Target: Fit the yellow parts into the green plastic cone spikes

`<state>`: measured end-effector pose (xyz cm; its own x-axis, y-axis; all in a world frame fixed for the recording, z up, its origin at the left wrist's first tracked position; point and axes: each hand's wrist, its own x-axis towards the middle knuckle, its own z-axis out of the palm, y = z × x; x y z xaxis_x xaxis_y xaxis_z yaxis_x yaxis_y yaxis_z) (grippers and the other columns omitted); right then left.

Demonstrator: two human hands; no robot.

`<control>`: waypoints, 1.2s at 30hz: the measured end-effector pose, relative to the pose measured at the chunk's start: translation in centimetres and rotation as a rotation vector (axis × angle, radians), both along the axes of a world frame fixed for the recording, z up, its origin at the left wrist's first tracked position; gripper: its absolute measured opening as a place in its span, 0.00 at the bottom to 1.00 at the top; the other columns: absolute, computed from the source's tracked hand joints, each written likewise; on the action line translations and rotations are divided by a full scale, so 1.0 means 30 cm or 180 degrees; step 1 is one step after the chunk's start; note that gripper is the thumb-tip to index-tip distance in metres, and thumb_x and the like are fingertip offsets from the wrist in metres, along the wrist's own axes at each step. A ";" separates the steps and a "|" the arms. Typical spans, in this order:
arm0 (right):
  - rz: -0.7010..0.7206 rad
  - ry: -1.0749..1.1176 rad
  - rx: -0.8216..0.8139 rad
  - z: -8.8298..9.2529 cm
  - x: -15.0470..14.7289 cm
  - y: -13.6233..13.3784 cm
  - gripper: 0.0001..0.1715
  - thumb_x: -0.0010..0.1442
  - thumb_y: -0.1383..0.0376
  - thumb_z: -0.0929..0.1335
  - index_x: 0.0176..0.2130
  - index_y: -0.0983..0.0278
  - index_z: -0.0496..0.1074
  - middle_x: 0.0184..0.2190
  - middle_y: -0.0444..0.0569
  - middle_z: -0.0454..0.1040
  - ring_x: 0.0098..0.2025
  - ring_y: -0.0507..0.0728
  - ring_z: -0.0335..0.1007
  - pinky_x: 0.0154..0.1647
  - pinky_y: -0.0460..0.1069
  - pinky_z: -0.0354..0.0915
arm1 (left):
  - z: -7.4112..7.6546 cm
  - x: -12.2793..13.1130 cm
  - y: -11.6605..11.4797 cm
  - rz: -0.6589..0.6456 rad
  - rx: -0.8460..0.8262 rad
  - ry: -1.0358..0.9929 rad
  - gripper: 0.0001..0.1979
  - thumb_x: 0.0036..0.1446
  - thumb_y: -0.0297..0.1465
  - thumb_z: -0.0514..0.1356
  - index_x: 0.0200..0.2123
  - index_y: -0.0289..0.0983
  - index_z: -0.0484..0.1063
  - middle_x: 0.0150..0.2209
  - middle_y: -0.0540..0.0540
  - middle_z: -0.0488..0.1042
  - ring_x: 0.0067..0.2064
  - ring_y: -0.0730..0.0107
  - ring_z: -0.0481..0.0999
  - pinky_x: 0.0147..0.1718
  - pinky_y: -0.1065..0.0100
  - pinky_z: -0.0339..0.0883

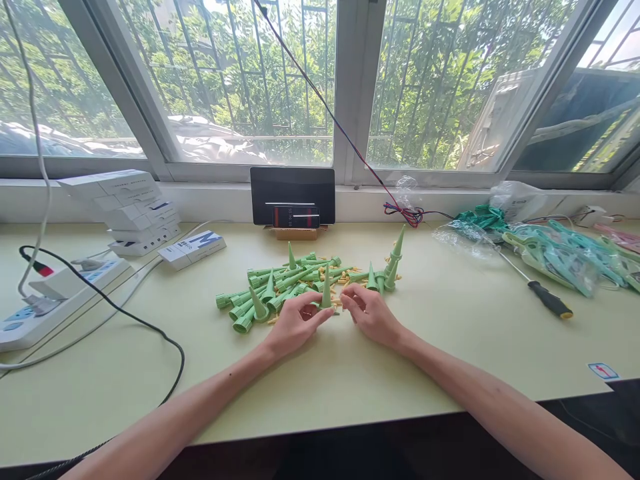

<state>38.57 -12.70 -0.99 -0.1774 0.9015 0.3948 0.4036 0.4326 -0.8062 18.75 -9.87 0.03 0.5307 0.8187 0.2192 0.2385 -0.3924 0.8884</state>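
Observation:
In front of me, my left hand (pixel 295 321) has its thumb and fingers closed around the base of an upright green plastic cone (pixel 327 291). Just right of it is my right hand (pixel 371 313), fingers curled and thumb near the index fingertip; anything small between them is hidden. Behind my left hand lies a pile of green plastic tubes and cones (pixel 280 283), with small yellow-orange pieces (pixel 345 272) scattered among them. Beyond my right hand stand several green cones, including a stacked, leaning column (pixel 394 260).
At the back, a phone (pixel 296 217) leans on a black tablet (pixel 293 187). White boxes (pixel 135 207) and a power strip (pixel 65 300) with cables occupy the left. On the right lie a screwdriver (pixel 550 299) and bagged pale-green plastic items (pixel 550 253). The table's front edge is near my forearms.

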 end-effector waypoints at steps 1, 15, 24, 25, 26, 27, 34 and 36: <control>0.0001 -0.0002 0.0003 0.000 0.001 0.001 0.14 0.67 0.56 0.62 0.38 0.63 0.68 0.30 0.45 0.72 0.23 0.50 0.62 0.25 0.45 0.59 | 0.002 0.000 -0.001 0.0009 -0.0044 -0.0012 0.14 0.60 0.39 0.60 0.43 0.35 0.73 0.20 0.54 0.64 0.19 0.78 0.61 0.18 0.75 0.57; 0.0072 -0.0208 0.0223 -0.008 0.000 0.009 0.18 0.67 0.57 0.62 0.31 0.64 0.70 0.25 0.46 0.69 0.25 0.52 0.61 0.26 0.47 0.60 | -0.005 -0.001 0.000 0.0024 0.0124 0.0052 0.14 0.59 0.39 0.61 0.41 0.34 0.74 0.22 0.53 0.64 0.21 0.77 0.60 0.19 0.74 0.58; 0.0206 -0.0089 -0.0175 0.000 -0.012 0.003 0.24 0.68 0.55 0.59 0.25 0.64 0.66 0.16 0.41 0.61 0.20 0.50 0.56 0.24 0.46 0.55 | -0.017 -0.003 0.011 -0.0057 0.0197 -0.0004 0.14 0.59 0.39 0.61 0.39 0.34 0.74 0.35 0.47 0.69 0.23 0.79 0.62 0.20 0.74 0.62; 0.0219 -0.0076 -0.0227 0.000 -0.012 0.002 0.25 0.68 0.54 0.59 0.25 0.63 0.65 0.15 0.40 0.60 0.19 0.50 0.56 0.23 0.46 0.54 | -0.017 -0.002 0.011 -0.0053 0.0200 -0.0031 0.14 0.58 0.39 0.61 0.38 0.34 0.74 0.35 0.47 0.68 0.23 0.79 0.61 0.19 0.74 0.61; 0.0234 -0.0070 -0.0265 -0.001 -0.012 0.002 0.25 0.69 0.54 0.58 0.24 0.63 0.65 0.15 0.40 0.60 0.19 0.50 0.56 0.23 0.46 0.54 | -0.017 -0.001 0.010 -0.0046 0.0204 -0.0053 0.13 0.58 0.39 0.61 0.38 0.34 0.74 0.35 0.48 0.68 0.23 0.79 0.61 0.19 0.74 0.61; 0.0248 -0.0067 -0.0289 -0.002 -0.012 0.002 0.26 0.69 0.53 0.58 0.24 0.63 0.64 0.14 0.40 0.59 0.18 0.50 0.56 0.23 0.46 0.54 | -0.016 0.000 0.010 -0.0041 0.0210 -0.0069 0.13 0.58 0.39 0.62 0.38 0.34 0.75 0.35 0.48 0.68 0.23 0.79 0.61 0.18 0.74 0.61; 0.0255 -0.0084 -0.0286 -0.010 -0.008 0.009 0.31 0.68 0.50 0.57 0.20 0.63 0.63 0.14 0.40 0.56 0.18 0.49 0.51 0.22 0.46 0.52 | -0.018 -0.001 0.010 -0.0062 0.0268 -0.0068 0.13 0.58 0.39 0.61 0.36 0.35 0.75 0.35 0.46 0.70 0.24 0.78 0.63 0.19 0.74 0.63; 0.0223 -0.0114 -0.0235 -0.010 -0.008 0.009 0.32 0.68 0.50 0.57 0.20 0.64 0.63 0.14 0.40 0.56 0.18 0.49 0.52 0.22 0.46 0.52 | -0.017 -0.002 0.008 -0.0072 0.0252 -0.0053 0.13 0.59 0.40 0.61 0.38 0.35 0.76 0.35 0.46 0.71 0.24 0.77 0.64 0.20 0.74 0.63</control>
<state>38.32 -12.43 -1.27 -0.2539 0.9128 0.3200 0.4037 0.4006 -0.8225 18.70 -9.62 -0.47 0.5447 0.7863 0.2917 0.2142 -0.4667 0.8581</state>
